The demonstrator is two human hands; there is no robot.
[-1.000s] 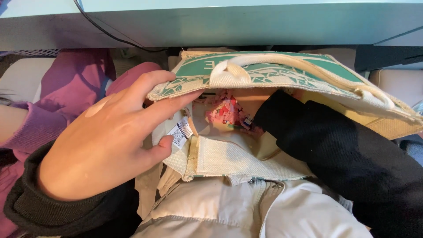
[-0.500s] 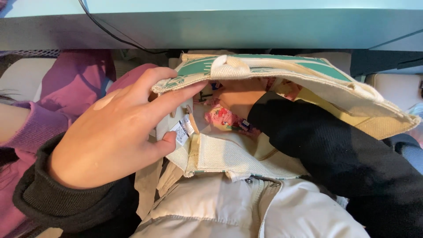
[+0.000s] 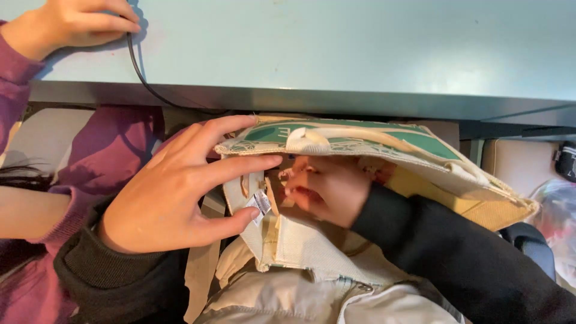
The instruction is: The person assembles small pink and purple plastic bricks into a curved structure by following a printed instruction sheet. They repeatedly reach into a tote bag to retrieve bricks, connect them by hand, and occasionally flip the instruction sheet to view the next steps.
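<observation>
Pulled back since 0.5 s ago: right hand, clenched, contents hidden, now at mouth of cream-and-green canvas tote bag below desk edge. Bag rim gripped open by left hand. Rummaging step, prob.; steady opening needed.

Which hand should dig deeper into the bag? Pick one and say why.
Right, probably. The right hand is already inside the bag mouth, while the left hand grips the bag's edge, holding it open.
</observation>
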